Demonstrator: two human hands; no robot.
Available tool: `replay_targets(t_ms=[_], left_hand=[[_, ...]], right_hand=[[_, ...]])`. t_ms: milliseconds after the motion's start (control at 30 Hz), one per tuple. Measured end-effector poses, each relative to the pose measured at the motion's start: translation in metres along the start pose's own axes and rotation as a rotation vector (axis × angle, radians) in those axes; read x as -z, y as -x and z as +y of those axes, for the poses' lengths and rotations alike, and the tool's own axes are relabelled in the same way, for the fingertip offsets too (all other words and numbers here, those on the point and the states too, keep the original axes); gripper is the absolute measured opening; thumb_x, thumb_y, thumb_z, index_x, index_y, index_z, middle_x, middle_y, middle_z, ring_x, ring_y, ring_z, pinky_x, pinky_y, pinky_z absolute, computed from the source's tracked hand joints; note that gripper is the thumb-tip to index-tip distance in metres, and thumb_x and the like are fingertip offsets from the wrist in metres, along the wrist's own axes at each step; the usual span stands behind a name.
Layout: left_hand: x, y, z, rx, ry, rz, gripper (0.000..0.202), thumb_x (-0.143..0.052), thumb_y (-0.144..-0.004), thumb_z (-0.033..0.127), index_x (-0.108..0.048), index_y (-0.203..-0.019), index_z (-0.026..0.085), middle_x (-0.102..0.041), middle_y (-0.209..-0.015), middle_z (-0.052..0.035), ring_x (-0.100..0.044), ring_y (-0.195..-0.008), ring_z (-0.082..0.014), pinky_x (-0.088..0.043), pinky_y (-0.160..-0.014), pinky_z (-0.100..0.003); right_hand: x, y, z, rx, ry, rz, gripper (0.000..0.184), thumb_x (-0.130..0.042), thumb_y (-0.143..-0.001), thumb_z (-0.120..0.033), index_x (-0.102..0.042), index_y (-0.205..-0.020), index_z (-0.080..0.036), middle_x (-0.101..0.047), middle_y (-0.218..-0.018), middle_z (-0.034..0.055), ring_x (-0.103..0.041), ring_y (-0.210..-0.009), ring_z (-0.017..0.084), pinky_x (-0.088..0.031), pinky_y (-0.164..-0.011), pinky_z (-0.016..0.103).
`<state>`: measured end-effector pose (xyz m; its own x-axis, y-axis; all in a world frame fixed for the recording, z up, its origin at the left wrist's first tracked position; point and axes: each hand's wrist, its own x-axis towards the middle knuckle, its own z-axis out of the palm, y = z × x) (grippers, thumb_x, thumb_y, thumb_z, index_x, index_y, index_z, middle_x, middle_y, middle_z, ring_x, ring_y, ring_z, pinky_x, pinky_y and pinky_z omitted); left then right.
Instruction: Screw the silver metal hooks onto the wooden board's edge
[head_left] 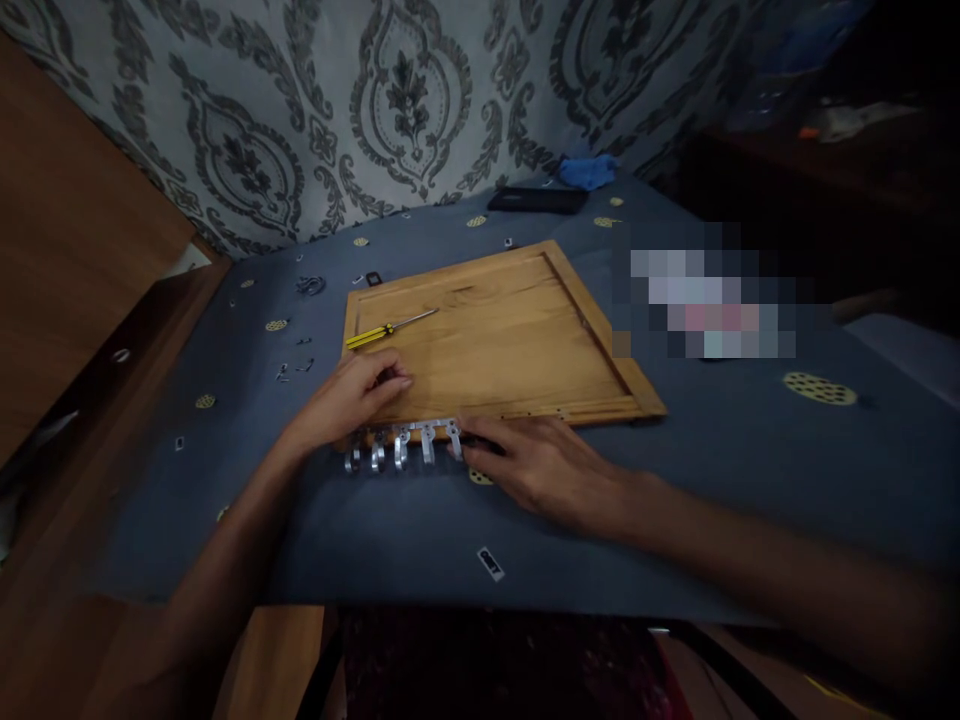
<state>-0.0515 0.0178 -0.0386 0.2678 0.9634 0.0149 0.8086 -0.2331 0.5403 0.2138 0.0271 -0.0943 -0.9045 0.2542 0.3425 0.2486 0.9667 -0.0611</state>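
Note:
A wooden framed panel (480,330) lies on the cloth-covered table, its near edge towards me. Along that edge sits a metal hook rail (409,430) with several silver hooks hanging over the front. My right hand (547,465) has its thumb and fingers closed at the rail's right end. Over the panel's near left corner rests my left hand (360,395), fingers curled inward; whatever they may hold is hidden. Just beyond it, a screwdriver (390,329) with a yellow and black handle lies on the panel, its shaft pointing right.
Small metal pieces (304,364) and a grey coiled item (310,286) lie left of the panel. A dark flat case (538,200) and a blue crumpled cloth (589,172) are by the patterned wall. A pixelated patch covers something on the right.

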Motion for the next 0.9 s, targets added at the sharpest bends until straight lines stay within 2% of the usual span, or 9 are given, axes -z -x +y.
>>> replay_targets(t_ms=[200,433,567,667,767,900], left_hand=[[-0.002,-0.006,0.003,-0.043,0.151,0.029,0.026,-0.054,-0.091,0.042,-0.058,-0.079,0.019,-0.058,-0.072,0.0015,-0.052,-0.069,-0.0146,-0.039,-0.063,-0.026],[-0.013,-0.011,0.020,-0.040,0.170,-0.064,0.023,-0.058,-0.092,0.039,-0.061,-0.081,0.019,-0.056,-0.068,0.0027,-0.050,-0.065,-0.0137,-0.038,-0.060,-0.025],[-0.021,-0.010,0.022,-0.050,0.164,-0.020,0.021,-0.057,-0.093,0.036,-0.069,-0.097,0.019,-0.067,-0.079,-0.0002,-0.059,-0.072,-0.0162,-0.043,-0.066,-0.028],[-0.018,-0.003,0.024,-0.041,0.116,0.002,0.023,-0.055,-0.096,0.036,-0.070,-0.104,0.020,-0.071,-0.086,-0.0012,-0.062,-0.075,-0.0171,-0.045,-0.067,-0.028],[-0.009,0.011,0.030,-0.083,0.080,-0.072,0.021,-0.059,-0.098,0.039,-0.070,-0.103,0.022,-0.071,-0.090,-0.0011,-0.064,-0.079,-0.0177,-0.048,-0.071,-0.029],[-0.006,0.029,0.037,-0.177,-0.037,-0.177,0.030,-0.073,-0.091,0.046,-0.067,-0.111,0.025,-0.068,-0.105,-0.0051,-0.063,-0.103,-0.0246,-0.051,-0.086,-0.035]], right_hand=[[-0.002,0.001,0.000,0.014,-0.014,0.041,0.028,-0.055,-0.089,0.000,-0.072,-0.106,-0.015,-0.074,-0.121,0.0138,-0.075,-0.080,0.020,-0.056,-0.060,0.030],[-0.001,0.001,0.001,0.030,-0.014,0.014,0.027,-0.055,-0.090,-0.001,-0.071,-0.109,-0.013,-0.074,-0.122,0.0145,-0.075,-0.081,0.021,-0.057,-0.060,0.032],[-0.001,0.002,0.001,0.034,0.008,0.026,0.029,-0.052,-0.090,-0.002,-0.071,-0.109,-0.014,-0.074,-0.121,0.0150,-0.075,-0.080,0.022,-0.058,-0.059,0.032],[-0.002,0.002,0.001,0.036,0.019,0.044,0.026,-0.053,-0.090,-0.003,-0.071,-0.105,-0.015,-0.075,-0.118,0.0129,-0.074,-0.078,0.021,-0.056,-0.057,0.031],[-0.002,0.001,0.001,0.019,0.017,0.031,0.026,-0.051,-0.094,-0.005,-0.071,-0.106,-0.017,-0.075,-0.117,0.0114,-0.072,-0.075,0.018,-0.053,-0.056,0.029],[-0.002,0.001,0.000,0.001,0.008,0.011,0.025,-0.051,-0.098,-0.009,-0.072,-0.108,-0.017,-0.075,-0.121,0.0113,-0.071,-0.073,0.017,-0.051,-0.056,0.028]])
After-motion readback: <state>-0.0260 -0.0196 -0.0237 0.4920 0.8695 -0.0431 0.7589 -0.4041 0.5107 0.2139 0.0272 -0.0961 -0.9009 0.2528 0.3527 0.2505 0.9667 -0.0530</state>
